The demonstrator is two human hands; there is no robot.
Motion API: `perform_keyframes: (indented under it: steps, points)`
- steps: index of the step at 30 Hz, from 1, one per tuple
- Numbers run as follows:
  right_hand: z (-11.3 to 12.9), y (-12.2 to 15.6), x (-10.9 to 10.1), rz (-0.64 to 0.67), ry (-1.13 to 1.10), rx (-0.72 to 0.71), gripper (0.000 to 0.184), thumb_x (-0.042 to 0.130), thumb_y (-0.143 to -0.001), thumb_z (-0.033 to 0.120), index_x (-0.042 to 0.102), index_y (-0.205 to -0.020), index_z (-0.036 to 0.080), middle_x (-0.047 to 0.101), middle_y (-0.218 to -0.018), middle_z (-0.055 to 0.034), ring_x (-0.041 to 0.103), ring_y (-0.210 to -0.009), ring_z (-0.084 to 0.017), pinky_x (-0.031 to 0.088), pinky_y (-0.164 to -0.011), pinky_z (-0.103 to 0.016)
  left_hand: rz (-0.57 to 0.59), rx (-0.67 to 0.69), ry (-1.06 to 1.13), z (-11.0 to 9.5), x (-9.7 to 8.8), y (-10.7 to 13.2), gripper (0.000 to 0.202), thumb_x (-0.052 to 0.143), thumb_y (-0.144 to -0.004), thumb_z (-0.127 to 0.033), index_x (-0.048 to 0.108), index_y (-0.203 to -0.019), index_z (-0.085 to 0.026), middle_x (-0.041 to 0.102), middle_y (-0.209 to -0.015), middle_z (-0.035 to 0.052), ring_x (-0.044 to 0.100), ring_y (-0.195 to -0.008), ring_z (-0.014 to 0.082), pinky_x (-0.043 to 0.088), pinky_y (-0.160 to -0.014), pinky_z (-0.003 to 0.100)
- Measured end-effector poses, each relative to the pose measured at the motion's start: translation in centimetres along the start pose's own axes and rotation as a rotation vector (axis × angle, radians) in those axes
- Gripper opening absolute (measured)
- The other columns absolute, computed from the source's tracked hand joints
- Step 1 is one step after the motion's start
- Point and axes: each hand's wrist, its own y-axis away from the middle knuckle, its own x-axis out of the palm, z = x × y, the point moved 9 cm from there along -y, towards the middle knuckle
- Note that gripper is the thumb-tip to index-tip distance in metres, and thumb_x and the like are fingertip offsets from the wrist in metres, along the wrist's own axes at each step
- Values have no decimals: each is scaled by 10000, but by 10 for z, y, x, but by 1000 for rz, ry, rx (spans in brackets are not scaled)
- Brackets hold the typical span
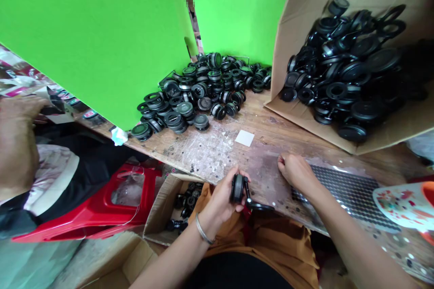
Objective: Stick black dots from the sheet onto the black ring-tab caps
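My left hand [224,193] is wrapped round a black ribbed round part [238,188] at the table's front edge. A short jointed arm runs from this part to a flat black disc that points right. My right hand [295,170] rests on the tabletop to the right, fingers curled in; whatever they may pinch is too small or hidden. Between the hands and the pile lies a small pale square card [244,138]. A sheet with rows of small dark round pieces [346,189] lies under and beside my right forearm.
Many similar black round parts [203,95] are heaped against green boards [101,31]. A tipped cardboard box [281,54] holds more. At right stands a paint-spotted white container [396,203]. Below left are a red plastic stool [145,203] and open cartons [158,203]; another person's arm [16,153] is at far left.
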Motion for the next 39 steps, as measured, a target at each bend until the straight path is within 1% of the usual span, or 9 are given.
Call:
perform_keyframes:
  steps: [4, 7, 13, 18, 21, 25, 32, 36, 39]
  points:
    - [2, 2, -3, -19, 39, 18, 130, 497, -808, 147, 599, -730, 172, 627, -781, -93, 569, -686, -203, 290, -603, -289, -88, 99, -6, -9, -8, 0, 490, 563, -806, -672, 576, -831, -182, 487, -510, -38, 442, -359, 90, 237, -298, 161]
    - [12, 13, -9, -76, 34, 21, 135, 484, -846, 165, 589, -762, 167, 621, -842, -109, 572, -762, -219, 342, -654, -299, -178, 261, -63, -22, -17, 5, 511, 528, -823, -691, 579, -816, -183, 484, -498, -41, 419, -353, 86, 242, -298, 165]
    - [88, 67, -40, -257, -555, -273, 101, 559, -833, 161, 564, -743, 205, 597, -877, -33, 559, -887, -189, 418, -826, -306, -319, 488, -253, -44, -27, 20, 513, 429, -895, -661, 600, -833, -182, 438, -498, -56, 361, -353, 85, 290, -345, 205]
    - [121, 93, -47, -377, -517, -303, 108, 568, -800, 106, 570, -748, 200, 581, -995, -61, 515, -1019, -231, 409, -905, -380, -400, 605, -440, -55, -25, 30, 473, 386, -948, -562, 618, -799, -178, 488, -603, -20, 446, -522, 119, 372, -504, 234]
    - [122, 89, -37, -314, -503, -273, 124, 572, -773, 86, 556, -725, 200, 581, -981, -64, 511, -989, -238, 427, -879, -395, -381, 668, -505, -59, -20, 33, 422, 409, -954, -489, 600, -739, -180, 501, -649, -9, 460, -609, 132, 393, -603, 240]
    - [120, 82, -28, -231, -509, -248, 126, 578, -767, 92, 536, -718, 201, 575, -963, -72, 505, -957, -247, 442, -840, -408, -357, 674, -527, -58, -17, 32, 395, 427, -949, -455, 586, -710, -184, 494, -655, -12, 451, -629, 137, 384, -639, 240]
    - [128, 88, -31, -281, -537, -331, 151, 530, -808, 56, 513, -781, 204, 534, -954, -71, 492, -940, -237, 447, -802, -394, -315, 597, -458, -53, -21, 24, 392, 456, -926, -486, 608, -733, -180, 488, -651, -13, 439, -625, 137, 368, -615, 234]
    - [136, 81, -28, -79, -561, -496, 165, 515, -833, 28, 526, -790, 187, 544, -948, -67, 510, -933, -209, 466, -794, -350, -273, 528, -403, -44, -22, 18, 426, 476, -912, -533, 587, -715, -172, 482, -636, -17, 429, -592, 118, 358, -560, 222]
    - [139, 77, -31, 80, -582, -638, 138, 509, -903, 79, 575, -839, 182, 562, -987, -66, 535, -943, -188, 486, -815, -331, -260, 444, -302, -36, -23, 15, 447, 489, -892, -583, 572, -729, -175, 468, -609, -27, 401, -522, 100, 317, -468, 209]
